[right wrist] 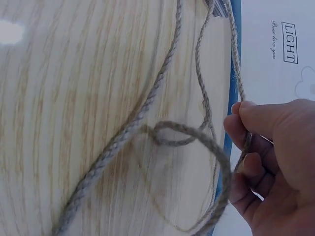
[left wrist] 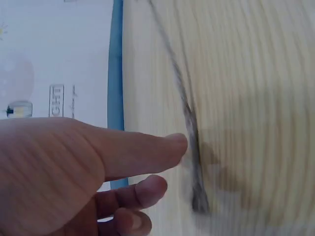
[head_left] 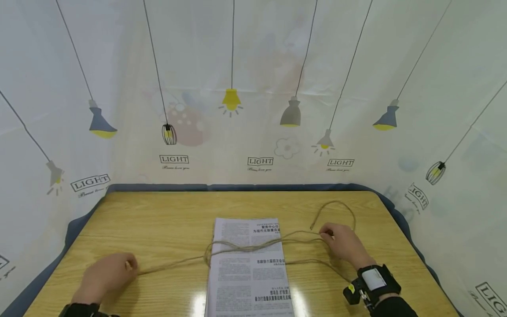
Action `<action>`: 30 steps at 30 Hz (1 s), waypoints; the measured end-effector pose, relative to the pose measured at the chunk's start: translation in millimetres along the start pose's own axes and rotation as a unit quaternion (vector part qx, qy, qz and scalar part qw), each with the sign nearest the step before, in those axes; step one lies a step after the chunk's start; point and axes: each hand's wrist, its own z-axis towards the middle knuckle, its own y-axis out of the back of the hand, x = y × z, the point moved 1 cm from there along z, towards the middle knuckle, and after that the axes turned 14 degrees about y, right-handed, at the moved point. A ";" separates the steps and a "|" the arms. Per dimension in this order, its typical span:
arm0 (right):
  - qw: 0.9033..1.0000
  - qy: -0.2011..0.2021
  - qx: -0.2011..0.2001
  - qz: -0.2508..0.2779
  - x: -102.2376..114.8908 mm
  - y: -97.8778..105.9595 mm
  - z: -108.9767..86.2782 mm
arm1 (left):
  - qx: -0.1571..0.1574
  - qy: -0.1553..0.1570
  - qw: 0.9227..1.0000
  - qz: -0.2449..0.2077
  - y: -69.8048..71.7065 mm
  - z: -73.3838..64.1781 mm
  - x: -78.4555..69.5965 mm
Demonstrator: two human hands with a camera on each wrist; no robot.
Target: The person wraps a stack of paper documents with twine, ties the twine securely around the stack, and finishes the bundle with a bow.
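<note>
A bundle of folded newspapers (head_left: 249, 286) lies on the table with a thin twine rope (head_left: 247, 248) across its top, looped at the left edge. One length runs left from that loop to beside my left hand (head_left: 111, 270). In the left wrist view, my thumb tip (left wrist: 177, 145) is right beside the twine (left wrist: 189, 118), whose blurred end extends past it; the other fingers are loosely curled and apart from it. My right hand (head_left: 343, 242), right of the papers, pinches a strand (right wrist: 237, 59) between thumb and index finger, and that strand continues down past the other fingers.
The wooden table (head_left: 166, 215) has a dark blue border (head_left: 237, 187). A loose curl of twine (head_left: 334, 202) lies beyond my right hand; another strand (head_left: 313, 260) runs from the papers toward the right wrist. A white lamp-printed cloth (head_left: 222, 145) hangs around the table.
</note>
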 end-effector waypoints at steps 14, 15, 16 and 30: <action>1.000 -0.009 0.006 0.025 14.4 1.5 4.8 | -0.141 -0.187 0.967 -0.099 -42.6 -14.4 -157.4; 1.000 -0.010 0.005 0.024 15.1 1.5 5.1 | -0.156 -0.189 0.966 -0.087 -45.6 -14.7 -164.1; 1.000 -0.010 0.004 0.024 15.8 1.7 5.1 | -0.166 -0.191 0.964 -0.078 -48.3 -14.5 -169.5; 0.999 0.012 -0.043 0.001 11.5 7.3 2.2 | -0.116 -0.230 0.962 -0.089 -52.7 -20.7 -166.7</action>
